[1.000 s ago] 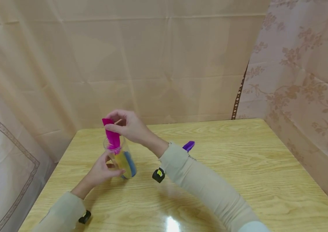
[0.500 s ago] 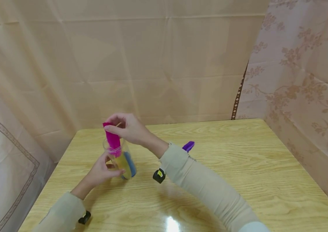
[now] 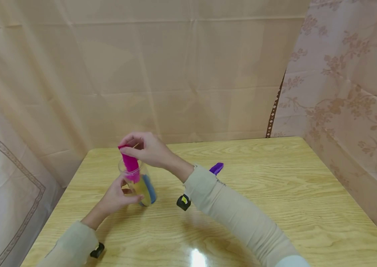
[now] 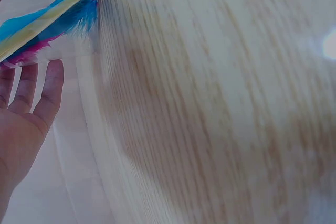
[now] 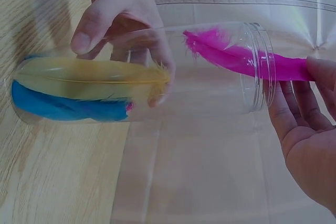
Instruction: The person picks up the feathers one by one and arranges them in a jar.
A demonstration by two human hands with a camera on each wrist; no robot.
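A clear, tall plastic jar (image 5: pixel 210 100) stands slightly tilted on the table in the head view. My left hand (image 3: pixel 116 197) grips it round the side, thumb towards the front. Inside lie a yellow feather (image 5: pixel 89 77) and a blue feather (image 5: pixel 58 104), with some magenta showing beside them in the left wrist view. Above the mouth, my right hand (image 3: pixel 153 149) pinches a magenta feather (image 3: pixel 130 162) by its upper end. The lower, fluffy end of that feather is inside the jar, clear of the other feathers in the right wrist view.
A purple feather (image 3: pixel 217 168) lies on the wooden table (image 3: pixel 291 207), partly hidden behind the right sleeve. Black wrist devices (image 3: pixel 184 202) are worn on both arms. Beige curtains (image 3: pixel 188 74) hang behind the table and at its sides.
My right hand has come down a little, and the magenta feather has sunk deeper into the jar. The left hand and the jar have stayed in place.
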